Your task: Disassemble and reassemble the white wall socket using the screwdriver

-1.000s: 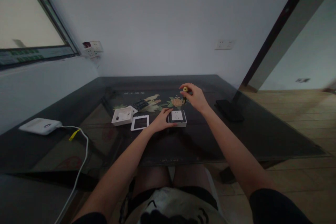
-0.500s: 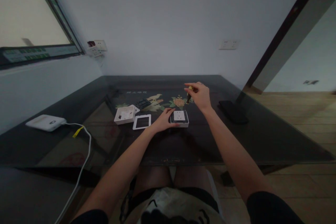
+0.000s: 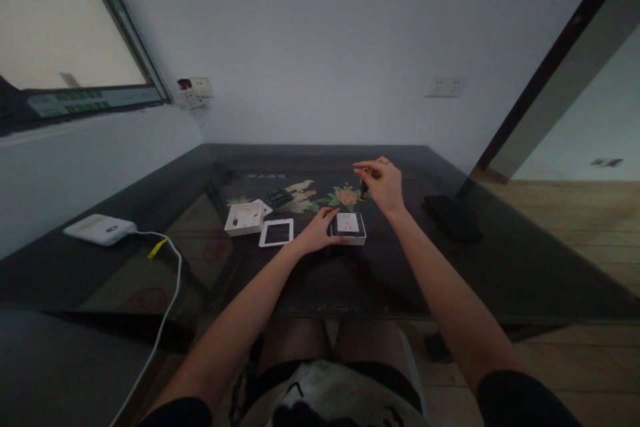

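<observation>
My left hand (image 3: 319,230) grips the left side of a white wall socket (image 3: 347,222) seated in a box, thumb at the near side and fingers at the far side. Above the socket's right far corner, my right hand (image 3: 383,185) pinches a small screwdriver (image 3: 364,188) with a dark and yellowish handle, held upright, tip down. Whether its tip touches the socket's edge I cannot tell. Left of my left hand lies a white square frame (image 3: 277,221). Beside that frame stands a second, open white box (image 3: 245,227).
Black socket parts (image 3: 278,198) lie behind the white frame. A dark pouch-like object (image 3: 453,218) rests on the right of the black table (image 3: 400,287). At the left are a white device (image 3: 100,229) and its white cable (image 3: 179,273). Wall sockets (image 3: 445,87) are at the back.
The whole view has shifted slightly, so things appear a little further right. My right hand has turned the screwdriver a bit and lowered it slightly; my left hand keeps its hold.
</observation>
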`<action>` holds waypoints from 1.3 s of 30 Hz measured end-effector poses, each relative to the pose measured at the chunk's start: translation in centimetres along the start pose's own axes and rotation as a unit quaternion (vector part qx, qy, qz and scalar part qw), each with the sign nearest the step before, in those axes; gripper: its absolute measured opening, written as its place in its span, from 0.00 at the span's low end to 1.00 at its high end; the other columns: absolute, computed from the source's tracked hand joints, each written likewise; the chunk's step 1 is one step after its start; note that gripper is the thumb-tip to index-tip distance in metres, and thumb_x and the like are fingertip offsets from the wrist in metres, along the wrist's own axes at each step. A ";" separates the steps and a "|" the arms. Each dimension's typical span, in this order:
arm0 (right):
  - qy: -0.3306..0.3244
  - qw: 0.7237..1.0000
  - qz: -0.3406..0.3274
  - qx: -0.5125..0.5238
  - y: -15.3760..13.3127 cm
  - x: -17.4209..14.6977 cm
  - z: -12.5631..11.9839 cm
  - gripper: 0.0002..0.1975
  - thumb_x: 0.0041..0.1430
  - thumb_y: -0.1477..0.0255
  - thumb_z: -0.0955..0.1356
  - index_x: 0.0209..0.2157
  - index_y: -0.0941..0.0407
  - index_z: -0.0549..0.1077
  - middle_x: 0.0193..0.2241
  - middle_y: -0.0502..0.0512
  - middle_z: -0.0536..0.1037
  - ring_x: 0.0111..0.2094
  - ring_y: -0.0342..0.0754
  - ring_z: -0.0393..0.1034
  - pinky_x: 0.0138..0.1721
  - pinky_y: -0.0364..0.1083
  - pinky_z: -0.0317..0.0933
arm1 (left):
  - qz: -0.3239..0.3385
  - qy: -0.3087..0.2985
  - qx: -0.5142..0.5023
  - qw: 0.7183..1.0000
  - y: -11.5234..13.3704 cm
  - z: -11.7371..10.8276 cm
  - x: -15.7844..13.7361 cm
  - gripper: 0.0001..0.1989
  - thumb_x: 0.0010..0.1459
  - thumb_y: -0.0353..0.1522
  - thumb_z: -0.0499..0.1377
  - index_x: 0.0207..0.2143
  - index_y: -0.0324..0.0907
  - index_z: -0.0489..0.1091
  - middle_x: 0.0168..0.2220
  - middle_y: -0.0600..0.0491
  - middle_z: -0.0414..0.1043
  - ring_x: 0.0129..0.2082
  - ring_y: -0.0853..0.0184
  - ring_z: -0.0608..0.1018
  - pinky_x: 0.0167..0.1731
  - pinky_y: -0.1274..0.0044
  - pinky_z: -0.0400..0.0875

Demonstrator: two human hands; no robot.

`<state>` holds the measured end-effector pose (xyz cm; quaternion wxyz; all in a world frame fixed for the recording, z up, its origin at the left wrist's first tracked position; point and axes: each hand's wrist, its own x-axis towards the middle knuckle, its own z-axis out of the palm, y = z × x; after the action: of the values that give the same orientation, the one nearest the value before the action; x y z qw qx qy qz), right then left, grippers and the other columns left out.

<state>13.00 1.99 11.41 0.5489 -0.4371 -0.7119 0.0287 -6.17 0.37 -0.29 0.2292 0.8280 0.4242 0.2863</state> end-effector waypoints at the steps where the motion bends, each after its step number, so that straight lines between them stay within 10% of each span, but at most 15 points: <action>1: -0.014 1.000 0.003 0.015 0.1 0.1 -0.1 0.10 0.57 0.68 0.68 0.40 0.54 0.78 0.30 0.54 0.76 0.31 0.49 0.70 0.36 0.49 0.65 | 0.000 0.000 0.001 1.000 0.0 0.0 0.0 0.45 0.46 0.47 0.65 0.63 0.41 0.54 0.59 0.42 0.53 0.60 0.52 0.62 0.61 0.64 0.56; 6: -0.093 0.994 0.015 0.061 0.6 0.1 -0.9 0.13 0.62 0.70 0.62 0.43 0.56 0.75 0.37 0.58 0.78 0.36 0.49 0.73 0.39 0.50 0.65 | -0.001 -0.008 0.003 1.000 0.1 -0.1 0.0 0.46 0.47 0.47 0.65 0.63 0.38 0.54 0.59 0.40 0.53 0.60 0.52 0.62 0.61 0.65 0.56; 13: -0.001 0.998 0.005 -0.065 -0.2 -0.2 -0.5 0.10 0.54 0.63 0.70 0.32 0.54 0.78 0.31 0.55 0.73 0.32 0.49 0.67 0.34 0.48 0.63 | -0.004 -0.001 -0.004 1.000 0.1 0.0 0.1 0.46 0.45 0.46 0.66 0.62 0.38 0.55 0.59 0.40 0.53 0.59 0.51 0.63 0.61 0.64 0.56; 39: -0.018 1.000 0.008 0.006 -0.4 -0.7 -0.2 0.08 0.54 0.68 0.70 0.36 0.54 0.76 0.37 0.57 0.74 0.36 0.50 0.70 0.36 0.48 0.67 | -0.010 -0.007 -0.003 1.000 0.6 -0.4 -0.1 0.45 0.46 0.45 0.65 0.63 0.38 0.54 0.59 0.40 0.54 0.60 0.51 0.62 0.61 0.64 0.56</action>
<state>12.92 1.15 11.18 0.5384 -0.4389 -0.7180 0.0456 -6.10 -0.01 0.33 0.2373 0.8253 0.4297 0.2791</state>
